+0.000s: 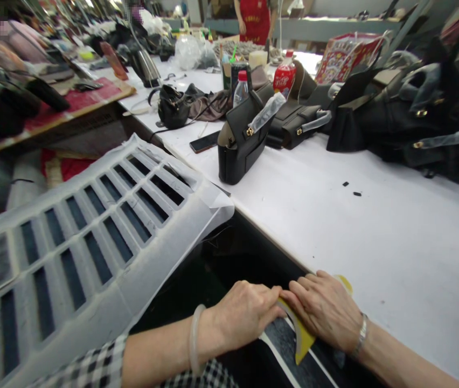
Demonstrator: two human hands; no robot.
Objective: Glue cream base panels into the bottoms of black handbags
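My left hand (pixel 243 312), with a pale bangle at the wrist, has its fingers pinched together at the upper end of a bent yellow piece (pixel 305 345). My right hand (pixel 326 308), wearing a metal bracelet, is closed over the same piece, and the two hands nearly touch. The piece curves downward, its inner side greyish; a bit of yellow also shows beyond my right knuckles. What it is exactly I cannot make out. Beneath it lies a dark panel with white stripes (pixel 285 345), partly covered by my hands, at the table's front edge.
A white table (pixel 407 242) extends right, with two small black scraps on it. Black handbags (pixel 243 143) with plastic-wrapped fittings stand farther back, near a phone (pixel 205 141) and a red-labelled bottle (pixel 285 75). At left is a slotted white rack (pixel 120 283). A person in a red apron stands behind.
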